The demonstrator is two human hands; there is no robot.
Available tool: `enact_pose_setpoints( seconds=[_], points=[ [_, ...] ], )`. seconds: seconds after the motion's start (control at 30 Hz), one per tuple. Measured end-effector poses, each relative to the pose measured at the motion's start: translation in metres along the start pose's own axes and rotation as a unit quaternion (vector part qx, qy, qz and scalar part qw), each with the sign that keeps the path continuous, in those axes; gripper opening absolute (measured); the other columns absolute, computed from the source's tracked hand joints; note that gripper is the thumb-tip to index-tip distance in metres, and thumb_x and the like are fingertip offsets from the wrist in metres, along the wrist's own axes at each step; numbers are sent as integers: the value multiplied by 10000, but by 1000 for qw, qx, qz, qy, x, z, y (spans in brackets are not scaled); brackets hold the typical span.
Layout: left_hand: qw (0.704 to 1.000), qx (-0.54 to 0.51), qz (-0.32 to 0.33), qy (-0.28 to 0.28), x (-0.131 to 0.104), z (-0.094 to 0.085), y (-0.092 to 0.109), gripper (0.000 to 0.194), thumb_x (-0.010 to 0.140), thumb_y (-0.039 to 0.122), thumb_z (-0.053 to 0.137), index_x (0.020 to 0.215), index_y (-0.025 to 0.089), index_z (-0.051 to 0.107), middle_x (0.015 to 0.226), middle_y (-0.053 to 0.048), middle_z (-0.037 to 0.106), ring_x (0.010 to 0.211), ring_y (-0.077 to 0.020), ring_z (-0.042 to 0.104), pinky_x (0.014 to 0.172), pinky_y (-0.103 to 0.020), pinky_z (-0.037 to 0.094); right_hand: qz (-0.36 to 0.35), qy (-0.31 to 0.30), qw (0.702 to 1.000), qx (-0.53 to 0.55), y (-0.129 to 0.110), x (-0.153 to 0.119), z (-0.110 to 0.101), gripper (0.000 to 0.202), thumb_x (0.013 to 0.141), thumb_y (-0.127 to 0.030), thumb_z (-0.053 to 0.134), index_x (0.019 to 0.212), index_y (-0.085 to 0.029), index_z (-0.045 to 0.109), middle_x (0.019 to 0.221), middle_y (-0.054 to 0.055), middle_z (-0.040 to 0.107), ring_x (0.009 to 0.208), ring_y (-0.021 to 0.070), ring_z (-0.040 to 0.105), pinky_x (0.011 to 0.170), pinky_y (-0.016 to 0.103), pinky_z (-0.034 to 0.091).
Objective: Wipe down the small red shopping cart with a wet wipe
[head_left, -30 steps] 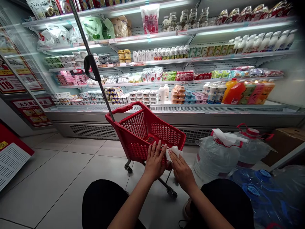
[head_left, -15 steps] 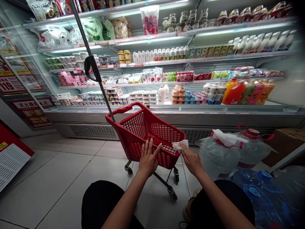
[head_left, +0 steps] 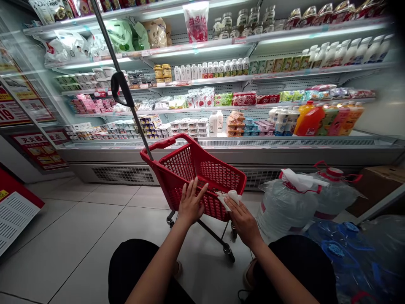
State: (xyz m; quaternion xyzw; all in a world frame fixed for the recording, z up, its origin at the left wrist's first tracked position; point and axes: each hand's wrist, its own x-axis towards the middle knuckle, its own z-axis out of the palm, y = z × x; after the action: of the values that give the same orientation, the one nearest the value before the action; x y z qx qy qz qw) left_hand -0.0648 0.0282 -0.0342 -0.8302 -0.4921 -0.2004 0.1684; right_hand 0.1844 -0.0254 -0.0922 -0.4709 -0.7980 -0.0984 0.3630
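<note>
A red plastic shopping cart with a perforated basket stands before me on the floor. My left hand rests with spread fingers against its near side and rim, holding nothing. A white wipe lies under the fingers of my right hand, which presses it to the near rim close to the cart's right corner. The palm side of this hand is hidden. From the cart's left end a long metal pole with a black looped handle rises out of view.
Behind the cart runs a refrigerated shelf unit stocked with bottles, cups and packs. Large clear water jugs and blue-capped bottles stand close on the right, near a cardboard box. A red-and-white appliance is at far left.
My right hand has slid the wipe left along the near rim, away from the corner. My left hand has shifted slightly left and up on the cart's side.
</note>
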Motion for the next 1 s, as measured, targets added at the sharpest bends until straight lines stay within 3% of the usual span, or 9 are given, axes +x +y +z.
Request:
enact_pose_setpoints(
  seconds=[0.1,0.23,0.47,0.67,0.83,1.0],
  points=[
    [1000,11,-16,13,1,2,-11,983,813,280,734,1660,364,242,1750,-52,181,1609,-368,150,1309,-550,92,11,7,1000,1,15,-10,-1,621,1085,-178,326,1672,-316,181,1624,16,455,1494,216,446,1239,480,408],
    [1000,10,-15,9,1,5,-11,995,792,253,734,1655,376,254,1710,-44,288,1598,-373,187,1313,-544,116,18,5,1000,2,31,-19,-3,592,1094,-216,330,1667,-313,217,1626,16,450,1494,217,445,1233,480,413],
    [1000,12,-25,9,4,3,-2,1029,768,287,751,1657,383,240,1687,-56,330,1588,-390,202,1309,-572,97,30,-8,1000,5,59,-9,-6,530,1104,-272,323,1633,-307,334,1592,21,503,1463,207,490,1217,466,432],
    [999,8,-37,7,7,8,18,1110,727,224,757,1665,385,187,1687,-77,300,1578,-442,185,1280,-618,166,110,-1,992,59,76,6,1,495,1116,-354,295,1584,-290,441,1559,30,551,1459,220,498,1221,493,425],
    [999,16,-37,33,9,18,42,1186,716,148,719,1671,401,62,1692,-77,263,1570,-440,201,1262,-626,204,189,34,980,48,59,6,4,503,1115,-371,274,1562,-264,479,1547,42,563,1439,237,521,1214,511,422],
    [999,12,-34,41,14,25,65,1175,748,152,699,1672,391,14,1686,-90,270,1555,-433,239,1252,-613,229,112,40,993,-16,17,17,10,527,1107,-269,297,1631,-256,348,1598,39,500,1479,219,469,1259,498,349]
  ],
)
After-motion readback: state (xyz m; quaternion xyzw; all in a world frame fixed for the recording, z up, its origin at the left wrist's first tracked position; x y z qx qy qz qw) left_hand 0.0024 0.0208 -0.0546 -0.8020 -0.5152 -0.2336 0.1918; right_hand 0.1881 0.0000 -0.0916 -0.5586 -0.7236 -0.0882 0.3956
